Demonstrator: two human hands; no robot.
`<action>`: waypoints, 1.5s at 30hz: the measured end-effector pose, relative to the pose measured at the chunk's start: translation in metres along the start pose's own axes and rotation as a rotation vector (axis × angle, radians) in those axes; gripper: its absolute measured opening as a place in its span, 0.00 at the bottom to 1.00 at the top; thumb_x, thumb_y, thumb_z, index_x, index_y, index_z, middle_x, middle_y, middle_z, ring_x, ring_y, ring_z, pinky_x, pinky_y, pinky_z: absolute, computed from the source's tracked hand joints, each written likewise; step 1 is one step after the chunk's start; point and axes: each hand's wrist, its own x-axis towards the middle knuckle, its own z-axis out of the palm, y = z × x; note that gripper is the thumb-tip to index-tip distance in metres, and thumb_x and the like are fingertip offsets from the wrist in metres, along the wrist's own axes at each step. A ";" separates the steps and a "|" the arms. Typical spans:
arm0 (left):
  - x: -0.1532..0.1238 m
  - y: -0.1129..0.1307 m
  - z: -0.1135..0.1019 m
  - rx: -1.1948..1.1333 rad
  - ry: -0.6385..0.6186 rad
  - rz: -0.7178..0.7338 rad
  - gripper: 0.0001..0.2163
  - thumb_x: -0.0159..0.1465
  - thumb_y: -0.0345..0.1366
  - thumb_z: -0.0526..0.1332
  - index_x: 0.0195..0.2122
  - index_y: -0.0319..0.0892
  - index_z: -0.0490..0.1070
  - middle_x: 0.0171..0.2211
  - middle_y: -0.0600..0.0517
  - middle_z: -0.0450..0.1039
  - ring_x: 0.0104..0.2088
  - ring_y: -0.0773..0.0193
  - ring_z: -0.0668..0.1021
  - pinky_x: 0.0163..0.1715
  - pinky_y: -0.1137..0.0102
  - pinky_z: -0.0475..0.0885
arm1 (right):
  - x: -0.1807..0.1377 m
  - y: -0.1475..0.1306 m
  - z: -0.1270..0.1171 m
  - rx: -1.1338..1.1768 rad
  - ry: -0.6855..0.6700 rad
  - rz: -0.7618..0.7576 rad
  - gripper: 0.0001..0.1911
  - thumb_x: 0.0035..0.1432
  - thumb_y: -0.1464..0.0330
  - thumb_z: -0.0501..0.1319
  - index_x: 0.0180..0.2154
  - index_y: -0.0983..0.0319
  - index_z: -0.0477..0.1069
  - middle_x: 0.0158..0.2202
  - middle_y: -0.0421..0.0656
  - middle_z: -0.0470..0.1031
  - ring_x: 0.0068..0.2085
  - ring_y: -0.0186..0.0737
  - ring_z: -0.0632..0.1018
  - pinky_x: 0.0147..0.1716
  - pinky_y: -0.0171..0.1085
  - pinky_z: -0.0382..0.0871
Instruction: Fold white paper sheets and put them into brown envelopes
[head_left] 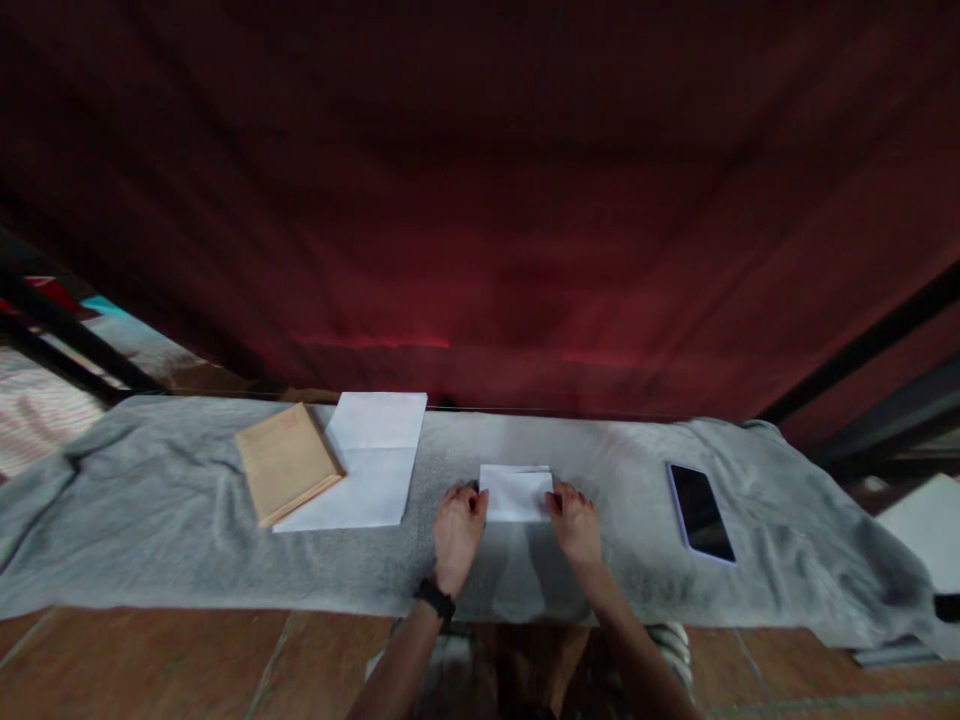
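A folded white sheet of paper lies on the cloth-covered bench directly between the left hand and right hand, its long axis running side to side, neither hand clearly nearer, each grip narrowed to a pinch on one short edge.

Head-worn camera, facing forward and down over grey cloth.

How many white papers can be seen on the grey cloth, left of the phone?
2: a small paper between the left hand and right hand, and a larger paper partly beneath the brown packet. More sheets may be hidden underneath.
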 end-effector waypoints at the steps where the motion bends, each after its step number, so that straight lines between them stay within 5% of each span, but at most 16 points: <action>1: 0.002 0.002 -0.001 0.023 -0.021 -0.024 0.13 0.69 0.42 0.55 0.34 0.43 0.75 0.39 0.47 0.78 0.41 0.60 0.79 0.40 0.70 0.68 | 0.002 -0.001 0.000 -0.018 -0.002 0.003 0.12 0.67 0.66 0.52 0.43 0.62 0.73 0.39 0.49 0.80 0.41 0.46 0.80 0.42 0.40 0.66; 13: 0.014 0.007 0.001 0.175 -0.107 -0.105 0.15 0.69 0.46 0.54 0.38 0.44 0.76 0.38 0.46 0.80 0.41 0.59 0.81 0.37 0.70 0.68 | 0.011 -0.011 -0.002 -0.183 0.037 0.045 0.12 0.68 0.65 0.53 0.45 0.64 0.71 0.39 0.51 0.78 0.45 0.49 0.77 0.46 0.43 0.64; 17: 0.014 0.006 0.004 0.204 -0.083 -0.076 0.15 0.69 0.46 0.53 0.39 0.43 0.76 0.38 0.45 0.79 0.39 0.57 0.81 0.35 0.69 0.69 | 0.010 -0.017 -0.003 -0.145 0.094 0.019 0.18 0.69 0.64 0.51 0.53 0.66 0.68 0.48 0.56 0.76 0.50 0.54 0.74 0.49 0.49 0.64; 22: 0.013 0.005 0.007 0.196 -0.061 -0.037 0.15 0.70 0.45 0.53 0.39 0.42 0.76 0.37 0.45 0.79 0.40 0.57 0.81 0.36 0.70 0.69 | -0.005 -0.030 0.009 -0.013 0.096 -0.237 0.24 0.70 0.64 0.46 0.63 0.65 0.61 0.65 0.54 0.64 0.64 0.51 0.64 0.59 0.51 0.60; 28: 0.013 0.005 0.004 0.196 -0.088 -0.019 0.15 0.70 0.43 0.52 0.41 0.42 0.76 0.38 0.44 0.79 0.39 0.57 0.80 0.36 0.69 0.69 | -0.017 -0.036 0.024 -0.069 0.020 -0.264 0.27 0.71 0.64 0.47 0.67 0.67 0.56 0.68 0.55 0.57 0.68 0.51 0.59 0.63 0.54 0.56; 35: 0.003 0.025 0.016 0.180 0.053 0.195 0.16 0.70 0.36 0.49 0.53 0.39 0.71 0.54 0.39 0.73 0.55 0.50 0.74 0.54 0.56 0.68 | -0.019 -0.035 0.026 -0.108 0.039 -0.280 0.28 0.70 0.65 0.46 0.67 0.68 0.55 0.69 0.56 0.55 0.68 0.52 0.59 0.65 0.54 0.54; 39: -0.006 0.037 0.042 0.078 -0.014 0.395 0.22 0.72 0.42 0.48 0.63 0.41 0.64 0.66 0.43 0.62 0.67 0.53 0.62 0.65 0.55 0.59 | -0.021 -0.035 0.026 -0.115 0.044 -0.295 0.30 0.67 0.73 0.44 0.69 0.65 0.52 0.69 0.53 0.56 0.69 0.50 0.58 0.65 0.54 0.53; 45: -0.005 0.020 0.052 0.150 0.003 0.341 0.27 0.71 0.43 0.46 0.68 0.37 0.55 0.68 0.42 0.57 0.69 0.55 0.58 0.68 0.55 0.54 | -0.020 -0.038 0.024 -0.128 0.035 -0.279 0.28 0.68 0.71 0.45 0.67 0.67 0.55 0.69 0.54 0.55 0.69 0.51 0.58 0.65 0.54 0.54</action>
